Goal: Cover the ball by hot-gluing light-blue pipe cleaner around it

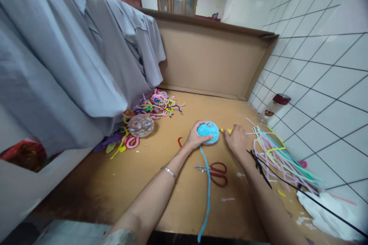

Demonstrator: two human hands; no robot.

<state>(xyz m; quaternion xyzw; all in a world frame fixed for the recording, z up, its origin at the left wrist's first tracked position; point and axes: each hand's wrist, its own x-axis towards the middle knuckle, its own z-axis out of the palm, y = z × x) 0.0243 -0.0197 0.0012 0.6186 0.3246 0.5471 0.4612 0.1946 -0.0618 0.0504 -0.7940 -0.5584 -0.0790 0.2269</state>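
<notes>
My left hand (196, 136) grips a round ball wound with blue pipe cleaner (207, 129), its thumb pressed across the front. A loose blue pipe cleaner tail (208, 191) hangs from the ball toward the table's near edge. In my right hand (237, 141) is a yellow glue gun (226, 131), mostly hidden by the fingers, its metal tip pointing at the ball's right side. Whether the tip touches the ball I cannot tell. Below the hands lie red-handled scissors (219, 174), with the blue tail crossing them.
Colourful pipe cleaner pieces (161, 103) heap at the back left, near a clear glass dish (140, 125). Long pastel pipe cleaners (276, 153), a black cord (310, 197), a red-lidded jar (274, 108) and white tissue (327, 214) are at right. Grey cloth (86, 53) hangs at left.
</notes>
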